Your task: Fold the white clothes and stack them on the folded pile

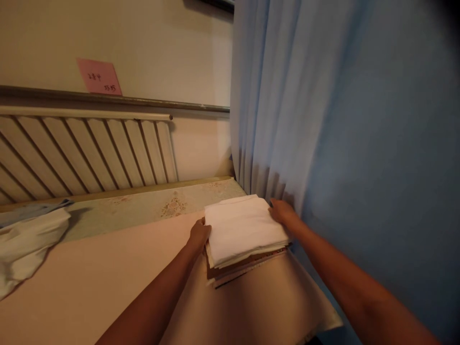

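Note:
A stack of folded cloths (246, 227) lies at the far right corner of the table, with white cloth on top and brown and pale layers showing at its near edge. My left hand (200, 235) closes on the left side of this stack, its fingertips partly hidden at the edge. On the opposite side my right hand (283, 213) grips the stack's right edge, close to the blue curtain. Both hands have the stack between them, and its underside is out of sight.
A pale cover (118, 268) lies over the table's floral surface (174, 203). Crumpled white cloth (32, 239) sits at the left. A radiator (89, 153) and a pink paper note (100, 76) are at the wall. The blue curtain (280, 96) hangs along the right side.

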### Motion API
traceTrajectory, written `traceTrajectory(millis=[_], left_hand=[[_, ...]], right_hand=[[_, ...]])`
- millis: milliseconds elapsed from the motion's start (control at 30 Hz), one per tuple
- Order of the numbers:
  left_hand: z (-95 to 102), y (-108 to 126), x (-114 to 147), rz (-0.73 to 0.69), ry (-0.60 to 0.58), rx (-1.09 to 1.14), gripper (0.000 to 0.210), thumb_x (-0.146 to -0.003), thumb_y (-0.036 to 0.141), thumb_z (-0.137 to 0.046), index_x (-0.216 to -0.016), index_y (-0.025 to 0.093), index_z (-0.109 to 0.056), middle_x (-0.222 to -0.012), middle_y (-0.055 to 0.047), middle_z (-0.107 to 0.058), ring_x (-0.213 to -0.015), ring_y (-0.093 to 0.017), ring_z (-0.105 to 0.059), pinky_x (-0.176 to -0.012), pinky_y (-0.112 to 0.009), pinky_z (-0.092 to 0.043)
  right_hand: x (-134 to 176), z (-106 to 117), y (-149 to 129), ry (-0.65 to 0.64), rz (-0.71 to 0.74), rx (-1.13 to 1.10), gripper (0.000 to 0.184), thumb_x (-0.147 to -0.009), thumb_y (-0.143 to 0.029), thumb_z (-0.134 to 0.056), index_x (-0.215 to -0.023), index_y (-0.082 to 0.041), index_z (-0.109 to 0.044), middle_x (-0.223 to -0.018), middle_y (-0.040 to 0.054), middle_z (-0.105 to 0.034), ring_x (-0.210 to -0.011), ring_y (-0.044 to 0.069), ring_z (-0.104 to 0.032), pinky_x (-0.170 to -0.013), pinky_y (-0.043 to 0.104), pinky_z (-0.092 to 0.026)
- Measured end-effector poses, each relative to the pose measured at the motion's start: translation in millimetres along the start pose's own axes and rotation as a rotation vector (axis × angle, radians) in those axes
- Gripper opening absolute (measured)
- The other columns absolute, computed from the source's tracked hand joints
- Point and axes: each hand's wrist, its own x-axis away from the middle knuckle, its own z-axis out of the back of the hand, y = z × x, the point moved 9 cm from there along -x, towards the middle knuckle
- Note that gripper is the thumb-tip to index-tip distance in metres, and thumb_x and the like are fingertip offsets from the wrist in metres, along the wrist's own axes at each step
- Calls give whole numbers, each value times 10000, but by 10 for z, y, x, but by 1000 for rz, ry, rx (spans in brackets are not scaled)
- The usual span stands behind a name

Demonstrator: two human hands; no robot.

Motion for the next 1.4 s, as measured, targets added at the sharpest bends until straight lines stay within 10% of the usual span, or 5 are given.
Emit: traceTrajectory(millis=[133, 267, 433, 967, 1400], left_hand=[[60, 378, 124, -217, 156, -217, 589, -719, 160, -579, -1298, 119, -475, -1400, -218, -431, -1359, -374, -280, -1078, -476, -252], [-392, 792, 376, -535, 102, -553, 495, -834, 199, -457, -1326, 148, -471, -1501, -168, -331, -1413, -310, -212, -1137, -475, -155], [-807, 840, 457, -550, -4, -602, 487, -855, 201, -402, -1334, 142, -473, -1522, -163, -306, -1437, -314, -151, -1139, -506, -137], [-1054, 265, 259, -521, -35, -901, 550, -928, 374, -331, -1434, 165, -382, -1526, -137, -302, -1429, -335, -177, -1129, -575, -111], [-956, 160, 495, -688, 236, -908, 542, -937, 474, -339, -1418, 231, -396, -1502, -52, -377, -1416, -270, -245, -1142, -528, -233]], right_hand=[[51, 18, -516, 57, 165, 101, 437, -871, -217, -518, -1298, -131, -534, -1396, 179, -478, -1312, 293, -402, -1098, 434, -257], [127, -204, -1085, 14, 366, 142, 420, -916, -261, -476, -1324, -170, -516, -1459, 118, -416, -1368, 235, -330, -1131, 400, -231], [254, -474, -1453, -57, 454, 264, 427, -958, -289, -395, -1350, -151, -492, -1464, 148, -398, -1373, 266, -313, -1116, 424, -228], [309, -1098, -1023, 15, 293, 396, 427, -966, -345, -329, -1314, -188, -519, -1443, 131, -433, -1368, 293, -285, -1098, 493, -137], [502, -1106, -1059, 159, 385, 606, 414, -946, -296, -338, -1290, -212, -553, -1413, 99, -482, -1334, 319, -344, -1060, 548, -219]])
